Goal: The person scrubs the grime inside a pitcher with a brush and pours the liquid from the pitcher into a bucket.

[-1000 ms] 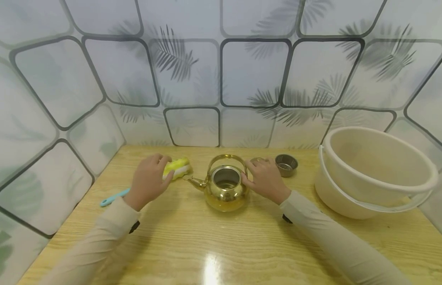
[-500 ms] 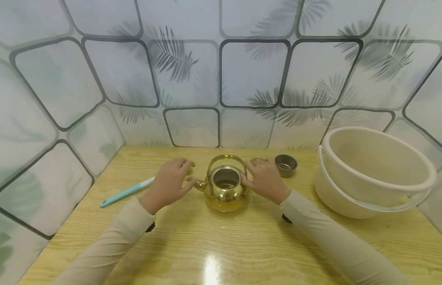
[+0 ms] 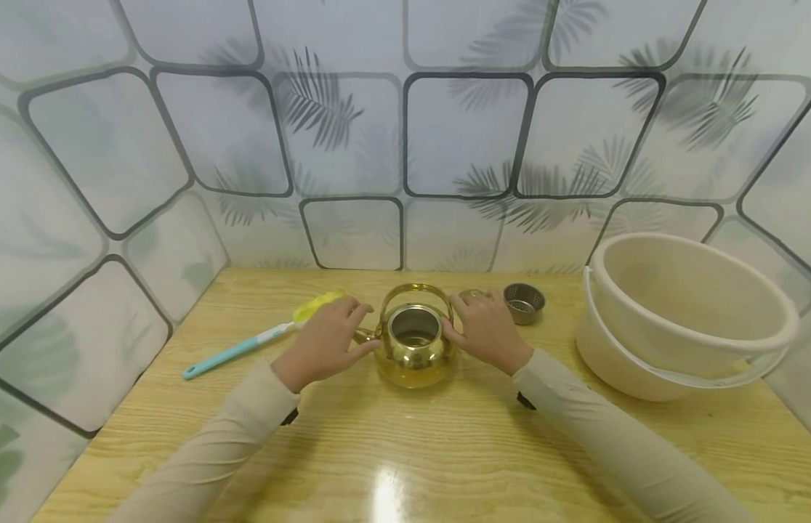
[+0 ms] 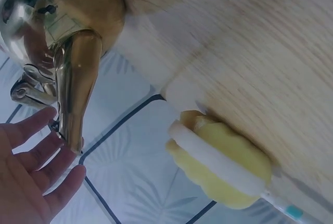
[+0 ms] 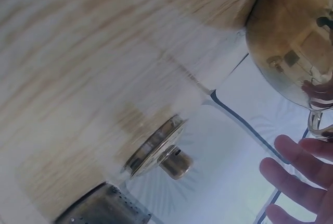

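A shiny gold kettle (image 3: 415, 363) stands uncovered on the wooden table, its arched handle (image 3: 415, 288) upright and its spout (image 4: 79, 88) pointing left. My left hand (image 3: 327, 338) is at the spout; in the left wrist view its fingers reach loosely along the tip, some partly behind it. At the kettle's right side, my right hand (image 3: 487, 330) has thumb and forefinger by the handle's base, the other fingers extended and apart. Whether they touch the metal is unclear. Behind that hand lies the kettle's lid (image 5: 156, 146), its knob visible in the right wrist view.
A yellow sponge brush (image 4: 223, 161) with a blue-and-white handle (image 3: 232, 352) lies left of the kettle. A perforated metal strainer (image 3: 525, 303) sits behind my right hand. One large cream bucket (image 3: 641, 363) stands at the right. Patterned walls (image 3: 353, 232) border the table.
My left hand has moved right, away from the sponge brush and over to the spout, uncovering the brush's handle. The right hand and the kettle have stayed in place.
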